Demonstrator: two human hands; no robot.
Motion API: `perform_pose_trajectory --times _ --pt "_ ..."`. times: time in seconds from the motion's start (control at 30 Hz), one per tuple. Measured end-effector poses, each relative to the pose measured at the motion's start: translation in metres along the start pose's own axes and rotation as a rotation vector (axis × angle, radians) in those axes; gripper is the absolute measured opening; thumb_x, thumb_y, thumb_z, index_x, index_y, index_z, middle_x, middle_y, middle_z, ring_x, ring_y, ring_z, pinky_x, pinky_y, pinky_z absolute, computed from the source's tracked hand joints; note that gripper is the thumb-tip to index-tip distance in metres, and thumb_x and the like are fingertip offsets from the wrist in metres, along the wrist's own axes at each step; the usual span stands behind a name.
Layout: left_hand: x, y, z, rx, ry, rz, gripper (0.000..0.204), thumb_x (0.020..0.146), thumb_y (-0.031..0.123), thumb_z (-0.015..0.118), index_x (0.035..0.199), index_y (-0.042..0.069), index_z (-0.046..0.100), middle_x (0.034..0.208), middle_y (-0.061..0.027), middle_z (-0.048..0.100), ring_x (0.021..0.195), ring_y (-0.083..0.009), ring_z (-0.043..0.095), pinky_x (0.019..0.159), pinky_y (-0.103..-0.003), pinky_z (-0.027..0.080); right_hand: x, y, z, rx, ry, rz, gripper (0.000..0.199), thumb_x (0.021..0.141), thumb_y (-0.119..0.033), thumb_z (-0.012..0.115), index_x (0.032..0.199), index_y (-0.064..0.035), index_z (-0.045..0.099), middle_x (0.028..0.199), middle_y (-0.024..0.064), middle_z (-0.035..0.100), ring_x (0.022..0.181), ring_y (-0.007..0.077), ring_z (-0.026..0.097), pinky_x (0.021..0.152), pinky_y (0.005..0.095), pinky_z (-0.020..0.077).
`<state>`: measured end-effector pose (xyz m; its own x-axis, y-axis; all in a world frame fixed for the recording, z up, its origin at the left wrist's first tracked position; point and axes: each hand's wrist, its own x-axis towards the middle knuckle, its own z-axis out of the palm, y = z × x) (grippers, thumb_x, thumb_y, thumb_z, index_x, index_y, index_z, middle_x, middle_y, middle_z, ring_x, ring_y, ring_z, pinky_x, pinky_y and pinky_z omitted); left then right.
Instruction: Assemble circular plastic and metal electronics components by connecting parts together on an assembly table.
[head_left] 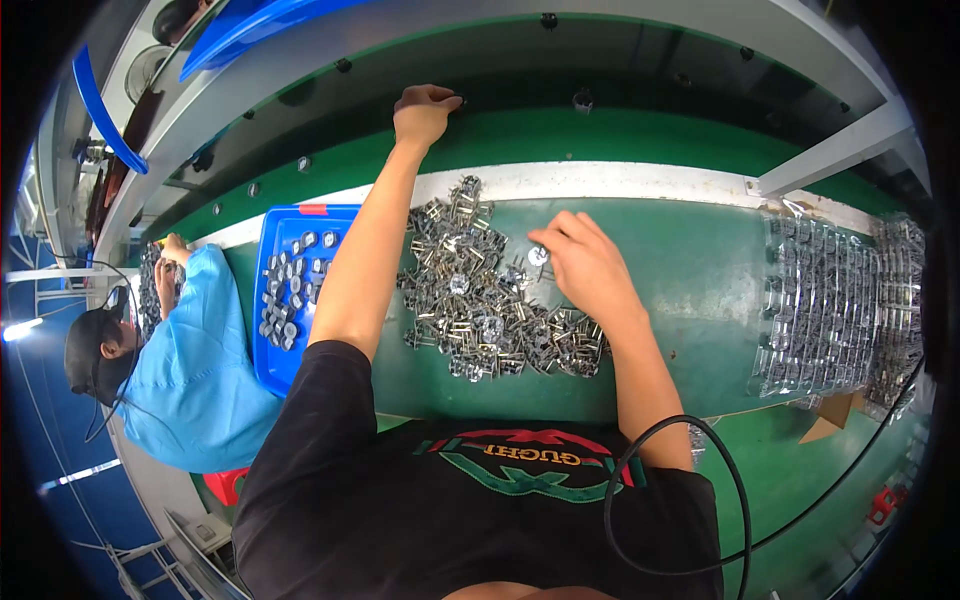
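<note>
Stretched out over the green conveyor belt [520, 130], my left hand [424, 116] is closed in a pinch, with a small dark part [461, 100] at its fingertips. My right hand [588, 262] is over the green table [680, 270], its fingers closed at the edge of a small round silvery part [538, 256]. Just left of that hand spreads a heap of metal-pinned parts [490, 300], piled loosely. A blue tray [264, 345] stands left of my left forearm and holds several small round grey parts [285, 295]; the forearm hides its right side.
Several small parts [583, 99] sit spaced along the belt. Clear plastic trays of parts [815, 305] are stacked at the right. A co-worker in a blue top [195, 370] works at the left. A grey frame post [840, 150] crosses at the upper right; a black cable [745, 490] loops by my right arm.
</note>
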<state>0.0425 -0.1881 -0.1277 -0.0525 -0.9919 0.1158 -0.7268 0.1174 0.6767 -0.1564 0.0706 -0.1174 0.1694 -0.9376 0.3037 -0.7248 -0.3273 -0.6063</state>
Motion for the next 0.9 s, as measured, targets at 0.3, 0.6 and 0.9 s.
perform_pose_trajectory --times 0.3,0.6,0.9 --pt "-0.023 -0.022 -0.047 0.310 0.008 0.089 0.047 0.080 0.039 0.073 0.114 0.007 0.071 0.105 -0.0158 0.072 0.095 -0.0297 0.070 0.087 -0.038 0.053 -0.001 0.002 -0.009 0.149 0.136 0.090 0.028 0.078 0.008 0.060 0.101 -0.0052 0.071 0.092 0.0092 0.055 0.082 0.0268 0.060 0.073 0.0373 0.0503" --pt "-0.063 -0.002 -0.043 0.080 -0.010 0.204 0.039 0.073 0.012 0.071 0.112 0.004 0.070 0.094 -0.0167 0.073 0.093 -0.0275 0.071 0.084 -0.035 0.055 0.005 -0.009 -0.013 0.187 0.217 0.113 0.015 0.080 -0.002 0.074 0.096 -0.0023 0.071 0.087 0.0057 0.063 0.072 0.0170 0.061 0.062 0.0305 0.0487" --pt "-0.167 0.082 -0.044 -0.710 -0.411 0.109 0.032 0.080 -0.003 0.074 0.112 0.000 0.070 0.102 -0.0078 0.063 0.072 -0.0089 0.064 0.070 -0.020 0.054 0.004 -0.019 -0.028 0.687 0.452 0.172 0.013 0.084 -0.001 0.074 0.097 0.0018 0.070 0.091 0.0076 0.068 0.072 0.0109 0.063 0.062 0.0227 0.0501"
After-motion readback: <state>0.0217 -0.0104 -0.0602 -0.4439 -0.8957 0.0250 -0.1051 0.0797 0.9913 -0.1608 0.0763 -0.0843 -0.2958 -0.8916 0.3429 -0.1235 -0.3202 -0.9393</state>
